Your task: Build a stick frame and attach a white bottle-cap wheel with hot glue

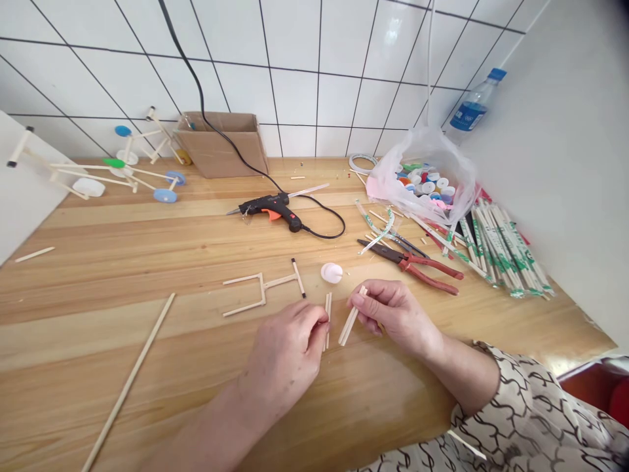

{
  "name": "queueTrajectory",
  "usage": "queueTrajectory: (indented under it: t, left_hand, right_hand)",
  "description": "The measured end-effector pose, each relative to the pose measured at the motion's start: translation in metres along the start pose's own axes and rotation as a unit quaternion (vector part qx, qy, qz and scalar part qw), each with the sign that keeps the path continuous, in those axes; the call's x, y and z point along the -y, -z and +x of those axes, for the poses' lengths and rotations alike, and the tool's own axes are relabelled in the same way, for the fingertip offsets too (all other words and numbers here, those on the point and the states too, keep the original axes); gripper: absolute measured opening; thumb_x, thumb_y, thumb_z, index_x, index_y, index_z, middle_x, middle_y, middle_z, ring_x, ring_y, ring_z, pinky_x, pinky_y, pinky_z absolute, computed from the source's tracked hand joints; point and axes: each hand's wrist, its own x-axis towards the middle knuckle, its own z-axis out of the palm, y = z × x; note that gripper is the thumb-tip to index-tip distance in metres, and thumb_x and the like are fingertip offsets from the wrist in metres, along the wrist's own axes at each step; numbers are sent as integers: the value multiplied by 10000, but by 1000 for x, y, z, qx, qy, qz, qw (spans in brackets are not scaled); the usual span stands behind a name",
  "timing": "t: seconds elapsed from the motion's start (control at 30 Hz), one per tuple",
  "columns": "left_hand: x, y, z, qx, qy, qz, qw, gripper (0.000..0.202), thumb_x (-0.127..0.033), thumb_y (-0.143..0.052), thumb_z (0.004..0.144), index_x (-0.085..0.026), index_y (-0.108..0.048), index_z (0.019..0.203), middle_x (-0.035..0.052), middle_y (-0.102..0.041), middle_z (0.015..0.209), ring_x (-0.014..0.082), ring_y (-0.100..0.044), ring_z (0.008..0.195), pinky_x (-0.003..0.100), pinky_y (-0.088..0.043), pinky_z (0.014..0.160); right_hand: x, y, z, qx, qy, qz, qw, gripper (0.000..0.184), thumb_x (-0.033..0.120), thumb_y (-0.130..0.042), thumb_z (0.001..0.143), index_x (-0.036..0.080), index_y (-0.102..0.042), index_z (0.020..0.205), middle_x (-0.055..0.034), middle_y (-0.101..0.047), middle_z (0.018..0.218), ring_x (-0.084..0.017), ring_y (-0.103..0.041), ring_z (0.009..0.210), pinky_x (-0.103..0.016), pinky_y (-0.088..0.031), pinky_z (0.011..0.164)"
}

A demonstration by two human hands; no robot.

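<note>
My left hand (pixel 289 344) is closed at the middle of the table, its fingertips pinching short wooden sticks (pixel 328 303) that stick out past the fingers. Just to its right, my right hand (pixel 393 314) grips a small bundle of short wooden sticks (pixel 350 324) between thumb and fingers, tilted toward me. Beyond my left hand lies a stick frame (pixel 264 288), a fork shape joined to a crossbar with black ends. Pale pink bottle caps (pixel 331 273) rest on the table between the frame and my right hand.
A black glue gun (pixel 270 206) lies behind the frame, its cord looping right. Red-handled pliers (pixel 413 262), a bag of bottle caps (pixel 427 177) and wrapped chopsticks (pixel 506 249) are at right. Wheeled stick models (pixel 128 174) and a cardboard box (pixel 226 147) stand back left; a long stick (pixel 130 380) lies front left.
</note>
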Motion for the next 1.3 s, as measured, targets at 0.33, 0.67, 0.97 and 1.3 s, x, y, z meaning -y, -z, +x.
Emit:
queueTrajectory:
  t: [0.33, 0.67, 0.97, 1.3]
  left_hand:
    - [-12, 11, 5, 84, 79, -205, 972, 210, -226, -437, 853, -174, -586, 714, -20, -567, 638, 106, -495, 587, 201, -373, 563]
    - [-23, 12, 6, 154, 161, -327, 918, 185, -287, -521, 797, -163, -601, 686, -19, -561, 626, 117, -482, 603, 208, -381, 570]
    - [-23, 6, 2, 111, 172, -392, 897, 198, -280, -589, 795, -181, -668, 946, 25, -694, 866, 167, -617, 810, 235, -475, 741]
    - [-22, 9, 2, 107, 156, -427, 884, 259, -269, -560, 817, -195, -641, 1051, 18, -690, 840, 127, -583, 715, 207, -474, 638]
  right_hand:
    - [0, -2, -2, 26, 9, 1, 1000, 301, 427, -627, 770, 132, -610, 715, 51, -473, 497, -45, -379, 411, -169, -274, 378]
    - [0, -4, -7, 49, 75, -38, 995, 259, 341, -571, 842, 128, -605, 698, 36, -491, 549, -51, -393, 474, -173, -307, 434]
    - [-2, -11, -12, 70, 128, -58, 988, 230, 296, -544, 856, 133, -576, 697, 26, -500, 595, -73, -444, 551, -193, -383, 543]
    - [0, -12, -10, 57, 93, -26, 994, 306, 401, -595, 814, 139, -564, 660, 52, -461, 517, -49, -369, 452, -175, -308, 431]
